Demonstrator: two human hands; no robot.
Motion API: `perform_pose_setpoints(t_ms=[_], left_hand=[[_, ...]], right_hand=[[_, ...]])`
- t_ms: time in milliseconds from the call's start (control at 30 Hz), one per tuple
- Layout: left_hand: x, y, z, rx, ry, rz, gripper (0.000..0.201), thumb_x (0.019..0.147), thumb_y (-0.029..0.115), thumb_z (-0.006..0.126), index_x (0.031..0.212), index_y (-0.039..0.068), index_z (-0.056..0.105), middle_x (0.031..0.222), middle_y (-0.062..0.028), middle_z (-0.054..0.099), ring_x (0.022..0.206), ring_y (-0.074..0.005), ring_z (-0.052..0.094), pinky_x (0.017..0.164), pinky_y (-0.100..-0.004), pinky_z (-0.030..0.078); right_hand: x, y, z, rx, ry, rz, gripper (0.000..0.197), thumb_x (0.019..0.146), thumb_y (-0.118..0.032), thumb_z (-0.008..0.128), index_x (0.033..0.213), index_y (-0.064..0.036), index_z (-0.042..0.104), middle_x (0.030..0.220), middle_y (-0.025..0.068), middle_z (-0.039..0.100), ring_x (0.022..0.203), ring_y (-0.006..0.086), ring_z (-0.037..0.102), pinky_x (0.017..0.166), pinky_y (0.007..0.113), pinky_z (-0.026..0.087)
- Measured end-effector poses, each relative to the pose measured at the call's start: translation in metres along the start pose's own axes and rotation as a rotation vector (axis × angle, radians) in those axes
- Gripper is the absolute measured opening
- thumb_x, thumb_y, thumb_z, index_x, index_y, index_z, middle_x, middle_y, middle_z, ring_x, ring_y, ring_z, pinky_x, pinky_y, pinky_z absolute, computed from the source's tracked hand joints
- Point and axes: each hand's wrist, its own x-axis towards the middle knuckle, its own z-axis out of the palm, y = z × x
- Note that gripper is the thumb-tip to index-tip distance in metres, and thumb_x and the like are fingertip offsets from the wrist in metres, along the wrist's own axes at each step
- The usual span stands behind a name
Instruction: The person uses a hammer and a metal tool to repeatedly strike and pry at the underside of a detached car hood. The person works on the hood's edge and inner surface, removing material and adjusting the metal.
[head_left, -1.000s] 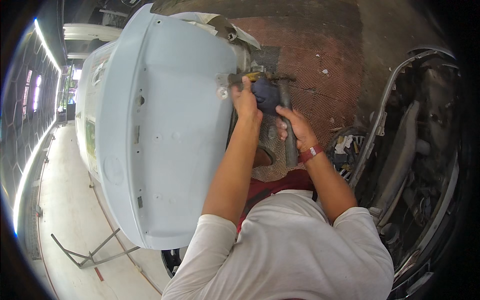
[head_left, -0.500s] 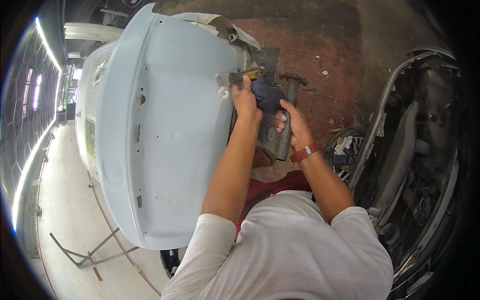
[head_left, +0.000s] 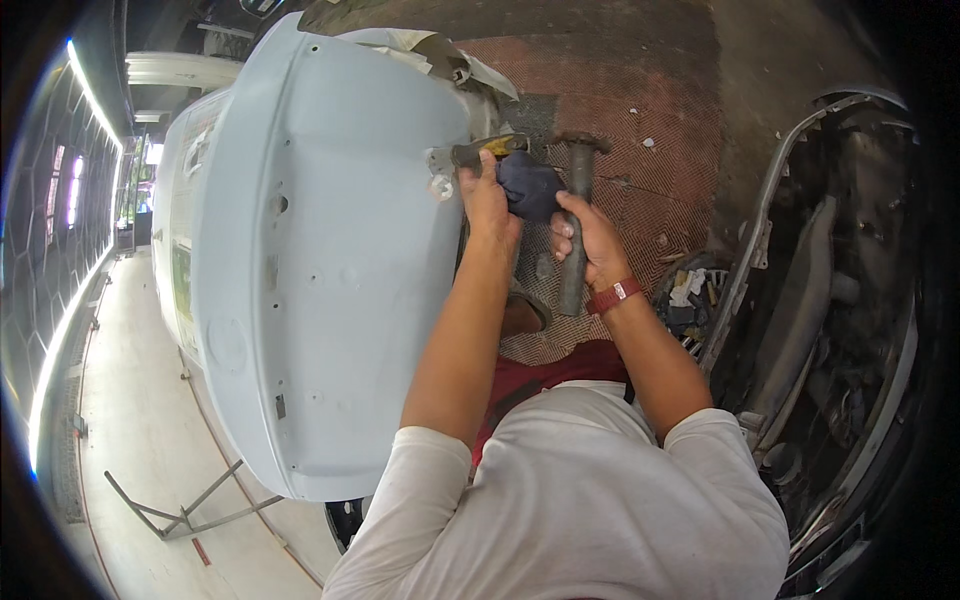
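My right hand (head_left: 592, 240) is closed round the handle of a hammer (head_left: 577, 205), its head pointing away from me and the handle end toward me. A tool with a dark barrel-like end and a yellow part (head_left: 490, 150) is in my left hand (head_left: 488, 205), fingers wrapped round it. Its dark end lies at the right edge of a pale blue-grey car panel (head_left: 360, 230), beside a bare, scuffed metal patch (head_left: 440, 172). Between my hands is a rounded dark blue thing (head_left: 532, 187), whose kind I cannot make out. The hammer and the tool are apart.
On the right stands a dark vehicle part with a curved metal edge (head_left: 745, 260). Near it a container (head_left: 690, 295) holds assorted small items. A red-brown textured mat (head_left: 640, 90) covers the floor ahead. A metal stand (head_left: 180, 515) is at the lower left.
The hammer head has moved slightly farther away, and its handle now stands straighter in my right hand. My left hand keeps its place at the panel edge, still gripping the tool.
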Motion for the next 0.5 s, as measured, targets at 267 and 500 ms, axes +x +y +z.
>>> perform_pose_setpoints(t_ms=[267,500], left_hand=[[-0.005,0.007,0.004,0.015,-0.024,-0.034,0.045,0.112,0.028,0.058,0.145,0.005,0.038,0.128,-0.0150,0.061,0.109,-0.0254,0.070,0.090,-0.0433,0.063],[-0.005,0.009,0.002,0.013,-0.028,0.023,0.039,0.113,0.029,0.057,0.137,0.004,0.040,0.124,-0.0140,0.061,0.105,-0.0234,0.069,0.090,-0.0428,0.063]], right_hand=[[0.004,-0.005,-0.005,-0.030,-0.123,0.019,0.025,0.102,-0.026,0.072,0.104,-0.0107,0.053,0.063,-0.0008,0.054,0.045,0.0117,0.053,0.042,0.030,0.045],[-0.003,-0.008,0.008,-0.030,-0.066,0.008,0.023,0.103,-0.026,0.070,0.105,-0.0101,0.053,0.063,-0.0006,0.055,0.046,0.0113,0.053,0.043,0.029,0.045]])
